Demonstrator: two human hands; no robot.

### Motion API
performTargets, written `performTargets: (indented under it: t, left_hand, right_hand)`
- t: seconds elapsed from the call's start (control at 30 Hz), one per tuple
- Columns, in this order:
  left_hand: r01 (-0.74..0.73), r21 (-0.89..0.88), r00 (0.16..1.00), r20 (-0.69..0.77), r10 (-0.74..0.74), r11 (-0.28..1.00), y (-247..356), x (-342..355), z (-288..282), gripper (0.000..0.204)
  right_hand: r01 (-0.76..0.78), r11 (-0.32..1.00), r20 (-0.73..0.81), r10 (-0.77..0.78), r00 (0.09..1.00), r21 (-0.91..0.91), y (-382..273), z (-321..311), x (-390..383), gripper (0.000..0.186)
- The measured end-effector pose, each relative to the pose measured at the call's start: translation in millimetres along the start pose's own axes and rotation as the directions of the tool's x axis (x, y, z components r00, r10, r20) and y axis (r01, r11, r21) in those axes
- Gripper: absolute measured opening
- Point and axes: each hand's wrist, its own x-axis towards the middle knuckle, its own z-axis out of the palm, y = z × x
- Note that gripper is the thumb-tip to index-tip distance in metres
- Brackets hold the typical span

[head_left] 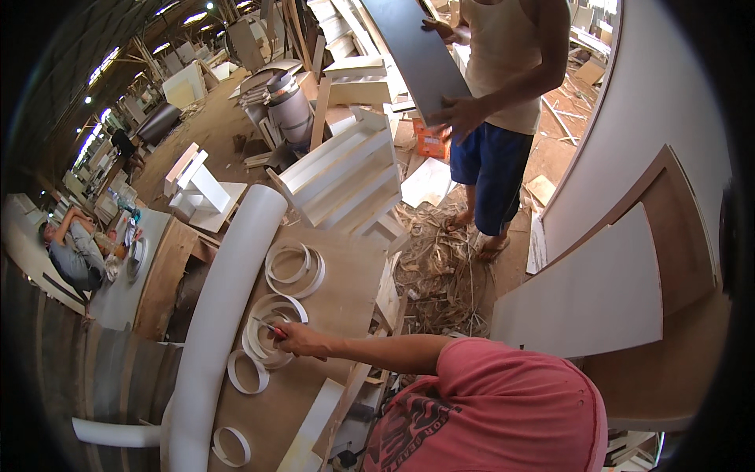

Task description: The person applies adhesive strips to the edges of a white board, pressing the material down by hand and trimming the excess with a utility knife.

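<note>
My right hand point(297, 341) reaches left over a brown board-topped bench point(338, 279). Its fingers are closed round a tool with a red and black handle point(278, 333) and a thin metal tip; its exact kind is too small to make out. Beneath and around the tool lie coils of white edging strip point(255, 346). Another pair of coils point(303, 267) sits farther up the bench, and a single white ring point(230, 447) lies near the lower edge. A long white roll point(228, 315) runs along the bench's left side. My left hand is out of view.
A person point(503, 71) standing across holds a dark panel point(417, 59) in both hands. White shelf units point(346, 169) stand beyond the bench. Shavings point(440, 275) litter the floor. Large panels point(590, 291) lean at the right. Another person point(75, 252) sits at far left.
</note>
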Motion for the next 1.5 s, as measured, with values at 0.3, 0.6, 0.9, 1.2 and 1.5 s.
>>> performTargets:
  t: [0.3,0.6,0.9,1.2,1.5]
  left_hand:
    - [0.019,0.031,1.000,-0.007,-0.019,0.999,-4.2,2.0,-9.1,0.045]
    - [0.050,0.035,0.999,-0.005,-0.050,0.998,-9.3,7.0,-12.3,0.045]
    - [0.084,-0.024,0.996,-0.015,-0.084,0.996,-11.4,27.0,-18.3,0.046]
    - [-0.092,-0.481,0.996,-0.046,0.080,0.872,90.5,73.3,-71.2,0.047]
    - [0.107,-0.970,0.903,0.186,0.388,0.217,235.6,106.9,-14.8,0.038]
  right_hand:
    - [0.094,0.970,0.029,-0.103,0.994,0.223,20.8,3.7,-1.1,0.025]
    - [0.071,0.957,-0.012,-0.070,0.997,0.281,28.9,0.6,-2.9,0.017]
    - [0.039,0.908,0.006,-0.045,0.999,0.418,18.1,0.1,-7.4,0.021]
    - [0.106,0.939,0.040,-0.126,0.991,0.328,12.3,7.4,-9.6,0.019]
    - [0.068,0.894,0.110,-0.129,0.985,0.442,8.0,3.2,-10.1,0.021]
